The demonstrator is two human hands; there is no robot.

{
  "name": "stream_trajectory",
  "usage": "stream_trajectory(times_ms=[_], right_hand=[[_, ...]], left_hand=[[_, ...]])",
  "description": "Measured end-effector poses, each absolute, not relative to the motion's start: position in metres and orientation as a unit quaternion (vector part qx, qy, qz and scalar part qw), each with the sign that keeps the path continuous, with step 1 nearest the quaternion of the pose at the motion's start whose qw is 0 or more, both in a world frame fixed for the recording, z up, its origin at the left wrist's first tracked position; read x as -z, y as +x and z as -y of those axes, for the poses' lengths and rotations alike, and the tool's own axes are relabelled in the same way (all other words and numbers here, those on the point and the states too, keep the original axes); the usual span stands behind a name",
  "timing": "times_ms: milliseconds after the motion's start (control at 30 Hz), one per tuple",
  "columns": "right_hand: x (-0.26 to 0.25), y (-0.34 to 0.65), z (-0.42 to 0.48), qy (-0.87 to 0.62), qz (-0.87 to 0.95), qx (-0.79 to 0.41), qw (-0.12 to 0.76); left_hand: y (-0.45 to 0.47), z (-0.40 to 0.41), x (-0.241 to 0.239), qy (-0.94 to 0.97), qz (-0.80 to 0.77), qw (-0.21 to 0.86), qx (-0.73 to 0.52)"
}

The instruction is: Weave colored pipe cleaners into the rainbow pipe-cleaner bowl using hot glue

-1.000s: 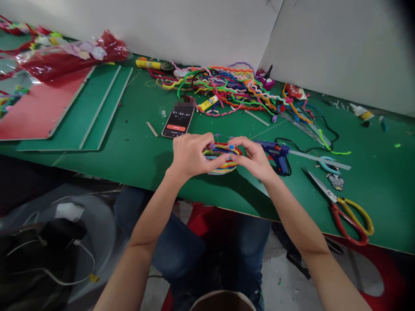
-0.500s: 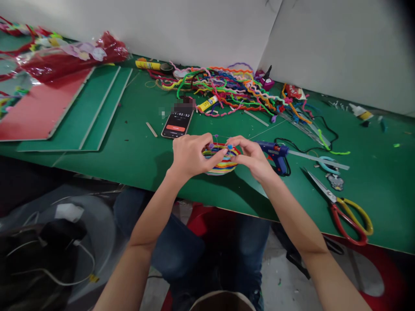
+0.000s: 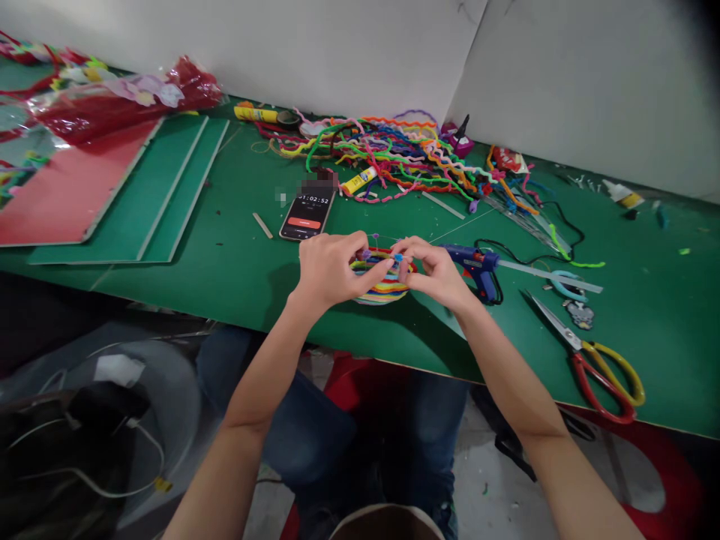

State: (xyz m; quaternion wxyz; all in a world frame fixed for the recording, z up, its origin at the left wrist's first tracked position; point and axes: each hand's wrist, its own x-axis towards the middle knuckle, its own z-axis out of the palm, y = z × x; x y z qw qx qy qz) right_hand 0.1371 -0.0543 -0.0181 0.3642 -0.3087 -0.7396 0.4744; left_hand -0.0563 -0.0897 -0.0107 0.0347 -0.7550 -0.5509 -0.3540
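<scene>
On the table's near edge sits a small round basket [image 3: 383, 293] made of coloured pipe cleaners in rainbow bands. My left hand [image 3: 331, 268] is closed on its left side, with the thumb stretched across the top. A small blue piece [image 3: 398, 258] is pinched between the thumb and fingertips of my right hand [image 3: 434, 271], at the basket's right rim. My left thumb tip lies right beside that piece. Small purple pieces [image 3: 366, 255] show by my left fingers, with thin strands between them. The fingers hide much of the basket's inside.
Behind my hands lie a phone [image 3: 307, 214] and a heap of pipe cleaners [image 3: 388, 154]. A blue glue gun [image 3: 478, 266] and large scissors [image 3: 585, 352] lie to the right. Stacked boards [image 3: 169, 195] and a red plastic-wrapped bundle [image 3: 129, 101] are on the left.
The fingertips of my right hand have closed in on the small blue piece and shifted slightly left. My left hand and the basket stay nearly where they were.
</scene>
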Motion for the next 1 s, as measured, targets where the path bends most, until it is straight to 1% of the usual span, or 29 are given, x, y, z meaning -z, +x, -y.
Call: stream_trajectory(times_ms=[267,533,800,1000], right_hand=[[0.008,0.144,0.049,-0.263,0.774,-0.493,0.296],[0.004,0.144,0.046,-0.222,0.807,-0.475,0.274],[-0.003,0.136,0.044,-0.215,0.827,-0.451,0.259],[-0.009,0.132,0.041,-0.194,0.861,-0.406,0.235]], left_hand=[[-0.058,0.089,0.011,-0.766,0.538,0.038,0.350],[-0.060,0.089,0.011,-0.769,0.530,0.020,0.356],[-0.069,0.082,0.012,-0.763,0.523,-0.050,0.377],[-0.073,0.080,0.013,-0.767,0.504,-0.073,0.390]])
